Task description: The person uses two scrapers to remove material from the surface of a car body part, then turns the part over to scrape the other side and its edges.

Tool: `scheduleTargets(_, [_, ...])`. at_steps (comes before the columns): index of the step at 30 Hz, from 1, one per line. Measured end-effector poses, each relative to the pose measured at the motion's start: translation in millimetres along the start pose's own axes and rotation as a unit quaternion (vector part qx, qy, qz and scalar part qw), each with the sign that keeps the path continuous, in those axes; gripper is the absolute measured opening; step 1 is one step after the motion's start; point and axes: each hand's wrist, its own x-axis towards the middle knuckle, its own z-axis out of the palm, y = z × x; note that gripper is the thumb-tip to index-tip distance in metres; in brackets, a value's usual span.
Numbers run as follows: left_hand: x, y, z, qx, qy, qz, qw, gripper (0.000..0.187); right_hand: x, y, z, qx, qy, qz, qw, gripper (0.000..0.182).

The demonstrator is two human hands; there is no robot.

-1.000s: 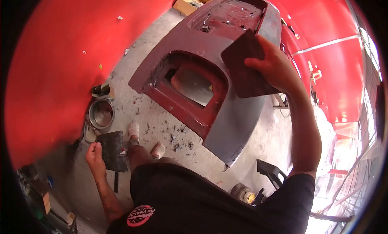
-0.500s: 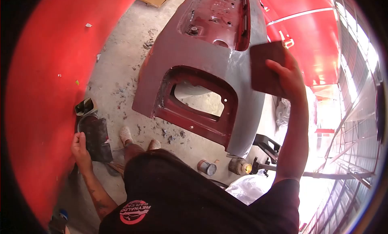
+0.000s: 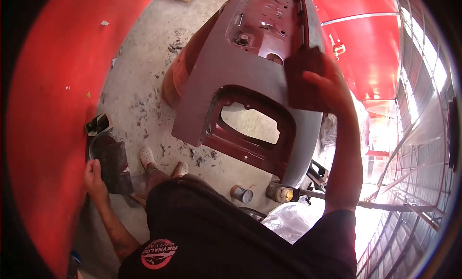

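Note:
A grey and maroon car body panel, with a large window-like cutout near its lower edge, stands in front of me. Over its right side, my right hand grips a stiff brownish sheet that looks like sandpaper, thumb on the face turned to me. The sheet overlaps the panel's grey edge and is slightly blurred. Low on the left, my left hand pinches the edge of a dark sheet, also like sandpaper, with a ragged right edge.
Behind the left sheet are a round dark container and an open rectangular can. Two tins, one a small can, stand on the floor near the panel's lower end, beside clear plastic. Red walls flank the space; scraps litter the floor.
My right hand and its sheet have moved left in view, over the panel's right edge. The panel has shifted slightly right as my view turned. My left hand keeps its hold nearly unmoved.

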Motion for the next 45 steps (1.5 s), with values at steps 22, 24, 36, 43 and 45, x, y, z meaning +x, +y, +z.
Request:
scheduleTargets(22, [-5.2,-6.1,-6.9,-0.038,0.046,-0.025,0.998,0.02,95.3,-68.1,120.7,-0.116,-0.096,-0.099,0.984,0.044])
scheduleTargets(24, [-8.6,-9.8,-17.8,-0.027,0.062,-0.037,0.997,0.02,105.2,-49.9,111.4,-0.034,-0.13,-0.059,0.989,0.045])
scheduleTargets(36, [3.8,-1.6,-7.7,-0.051,0.016,-0.027,0.998,0.02,8.1,-114.6,125.7,-0.022,-0.167,-0.077,0.983,0.032])
scheduleTargets(43, [6.1,-9.4,9.3,-0.07,-0.017,-0.027,0.997,0.019,-59.8,-138.8,118.1,-0.023,-0.245,-0.041,0.968,0.034])
scheduleTargets(45, [5.0,-7.3,12.3,-0.061,-0.028,-0.028,0.997,0.019,-93.8,-140.4,125.2,-0.013,-0.194,-0.021,0.981,0.034])
